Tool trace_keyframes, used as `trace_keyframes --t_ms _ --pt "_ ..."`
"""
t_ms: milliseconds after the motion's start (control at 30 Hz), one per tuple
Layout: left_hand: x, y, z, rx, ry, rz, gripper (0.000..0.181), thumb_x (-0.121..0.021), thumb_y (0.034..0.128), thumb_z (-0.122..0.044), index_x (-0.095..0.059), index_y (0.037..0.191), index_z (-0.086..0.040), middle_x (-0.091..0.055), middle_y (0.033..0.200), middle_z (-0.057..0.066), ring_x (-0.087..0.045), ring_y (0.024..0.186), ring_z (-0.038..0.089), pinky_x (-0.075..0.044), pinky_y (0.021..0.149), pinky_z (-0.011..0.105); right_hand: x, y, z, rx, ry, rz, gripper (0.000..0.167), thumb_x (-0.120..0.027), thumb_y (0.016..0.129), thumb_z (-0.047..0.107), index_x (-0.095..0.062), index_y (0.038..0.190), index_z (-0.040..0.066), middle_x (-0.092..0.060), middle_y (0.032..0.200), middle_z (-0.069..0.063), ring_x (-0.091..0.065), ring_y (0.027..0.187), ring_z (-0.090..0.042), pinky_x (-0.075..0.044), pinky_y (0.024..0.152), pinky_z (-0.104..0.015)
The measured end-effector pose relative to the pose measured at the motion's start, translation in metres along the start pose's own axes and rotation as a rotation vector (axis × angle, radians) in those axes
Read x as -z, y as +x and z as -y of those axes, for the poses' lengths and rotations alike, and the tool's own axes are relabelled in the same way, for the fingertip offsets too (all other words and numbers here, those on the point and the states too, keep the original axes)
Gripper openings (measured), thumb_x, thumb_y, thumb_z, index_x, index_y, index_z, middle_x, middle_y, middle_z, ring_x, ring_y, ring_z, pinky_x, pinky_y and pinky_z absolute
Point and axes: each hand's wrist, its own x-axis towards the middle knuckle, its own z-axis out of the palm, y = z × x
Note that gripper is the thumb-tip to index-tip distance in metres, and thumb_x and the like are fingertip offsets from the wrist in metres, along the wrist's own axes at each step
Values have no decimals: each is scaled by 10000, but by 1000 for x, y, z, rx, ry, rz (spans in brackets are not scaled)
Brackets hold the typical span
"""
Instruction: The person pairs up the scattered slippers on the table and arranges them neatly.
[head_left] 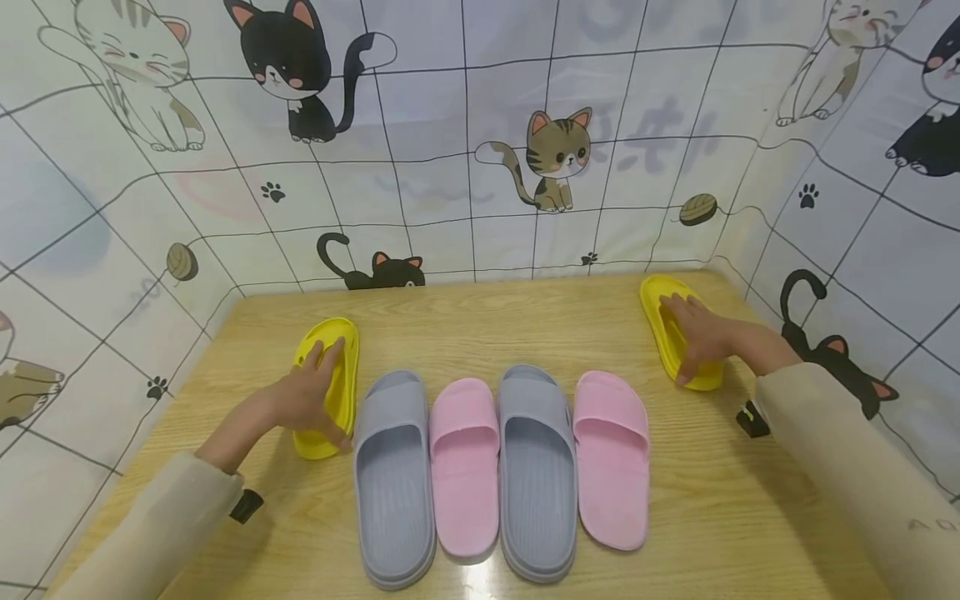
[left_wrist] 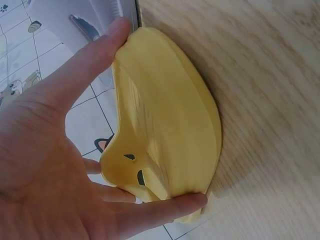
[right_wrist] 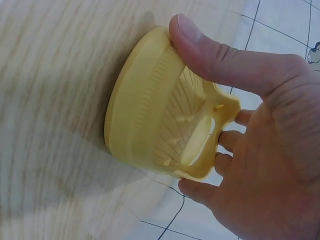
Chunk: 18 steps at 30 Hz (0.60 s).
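Note:
At the left of the table lies a yellow slipper (head_left: 343,392); my left hand (head_left: 303,400) spans it, and in the left wrist view the thumb and a fingertip touch the yellow slipper (left_wrist: 175,110) at its two ends. The other yellow slipper (head_left: 667,333) lies at the back right, under my right hand (head_left: 701,333). In the right wrist view, the right thumb touches one end of this yellow slipper (right_wrist: 140,110), and the fingers spread along its far side. Both hands have spread fingers.
Between the hands stand a grey slipper (head_left: 393,483), a pink slipper (head_left: 465,492), another grey slipper (head_left: 537,492) and another pink slipper (head_left: 612,475), side by side on the wooden table (head_left: 480,321). A cat-patterned cloth (head_left: 450,192) borders the back and sides.

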Motion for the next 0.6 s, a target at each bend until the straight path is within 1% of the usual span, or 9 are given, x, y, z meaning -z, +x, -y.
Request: trace_keyframes --t_ms 167,233,333,400,467,600 --pt "0 3 3 -6 5 -10 1611 -994 561 -531 94 1625 -1 60 1612 465 -145 1358 802 -288 1074 828 3 5 1 -20 -25 0 1428 -997 570 161 -31 1591 -92 44 1619 -458 64 1474 -675 -72 1154 -813" --pt "1 5 4 -5 7 -10 1616 -995 557 -534 95 1626 -5 64 1613 464 -143 1358 803 -286 1069 834 5 6 2 -45 -49 8 1424 -991 580 150 -22 1596 -85 45 1619 -455 62 1476 -671 -76 1151 -816" --pt "1 7 5 -4 14 -9 1623 -991 554 -551 102 1628 -13 67 1616 460 -144 1359 801 -287 1063 838 9 6 7 -97 -58 28 1411 -974 604 120 2 1608 -57 59 1627 -435 74 1487 -650 -62 1151 -816" --pt "2 9 5 -2 13 -9 1626 -989 554 -557 106 1629 -19 69 1620 455 -144 1364 797 -285 1065 838 11 6 10 -117 -62 40 1399 -961 620 98 16 1611 -49 69 1628 -429 80 1492 -640 -53 1152 -816" --pt "3 10 6 -3 10 -7 1628 -988 553 -561 109 1628 -20 70 1620 454 -141 1369 794 -282 1068 837 13 6 11 -122 -60 47 1387 -949 628 77 22 1612 -49 73 1628 -427 81 1495 -635 -46 1155 -814" --pt "5 11 6 -3 1 5 1631 -988 549 -564 107 1627 -17 75 1617 458 -136 1371 793 -270 1077 836 14 8 9 -99 -51 49 1376 -948 627 66 8 1610 -55 63 1627 -431 71 1497 -633 -47 1149 -820"
